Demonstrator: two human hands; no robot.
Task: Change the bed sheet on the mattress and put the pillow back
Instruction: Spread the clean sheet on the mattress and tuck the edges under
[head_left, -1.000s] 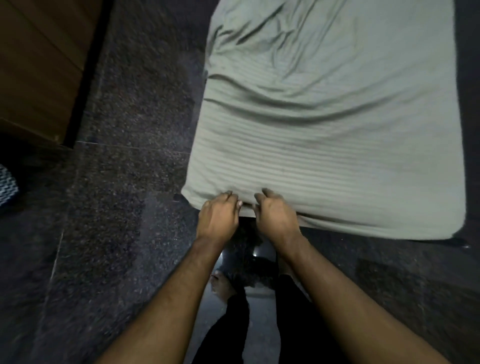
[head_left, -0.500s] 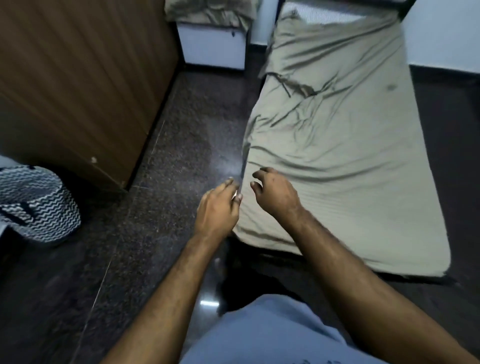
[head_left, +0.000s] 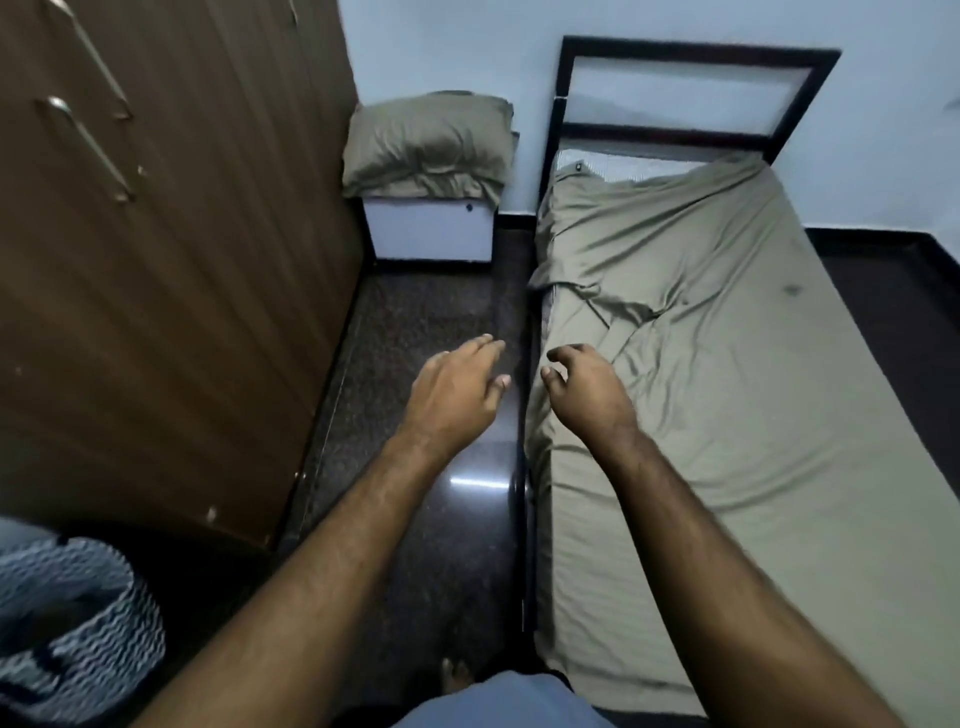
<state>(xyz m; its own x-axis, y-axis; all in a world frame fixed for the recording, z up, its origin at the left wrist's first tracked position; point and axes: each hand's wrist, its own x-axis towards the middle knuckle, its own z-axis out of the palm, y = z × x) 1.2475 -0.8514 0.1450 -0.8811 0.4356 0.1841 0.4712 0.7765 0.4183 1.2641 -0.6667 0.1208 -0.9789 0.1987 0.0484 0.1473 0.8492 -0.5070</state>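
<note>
Your hands came off the foot edge: left hand (head_left: 457, 392) and right hand (head_left: 587, 395) hover, grip apart, empty. Bed sheet (head_left: 727, 395) covers the mattress, far corner untucked. Pillow (head_left: 431, 143) sits on the bedside box (head_left: 428, 228), not yet returned.

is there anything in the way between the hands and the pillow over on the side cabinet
Nothing visible blocks it. The pillow lies on the white cabinet ahead, and only bare dark floor lies between it and the left hand and right hand, both holding nothing.
</note>
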